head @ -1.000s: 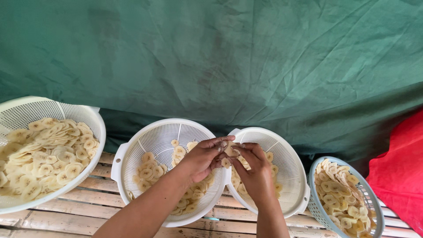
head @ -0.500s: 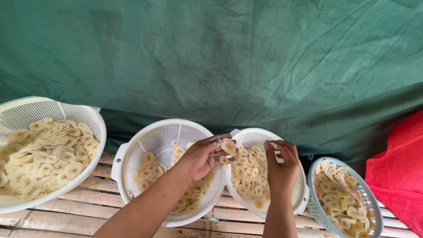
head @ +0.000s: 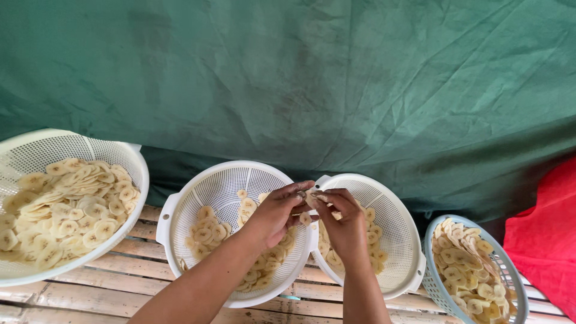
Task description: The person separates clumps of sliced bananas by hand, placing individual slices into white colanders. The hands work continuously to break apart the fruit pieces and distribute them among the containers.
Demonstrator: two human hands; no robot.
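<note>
Both hands meet fingertip to fingertip, the left hand point(head: 277, 211) and right hand point(head: 343, 225) each with a pinching grip on one small stack of pale banana slices point(head: 311, 197), which sits raised over the touching rims of two white colanders, seemingly so loose pieces fall into either one. The left colander point(head: 204, 195) and right colander point(head: 393, 210) hold thin layers of slices, flanked by a fuller big white basket point(head: 129, 159) and a blue basket point(head: 435, 276) on the slatted bamboo table point(head: 120, 276), before a green tarp point(head: 288, 78)
</note>
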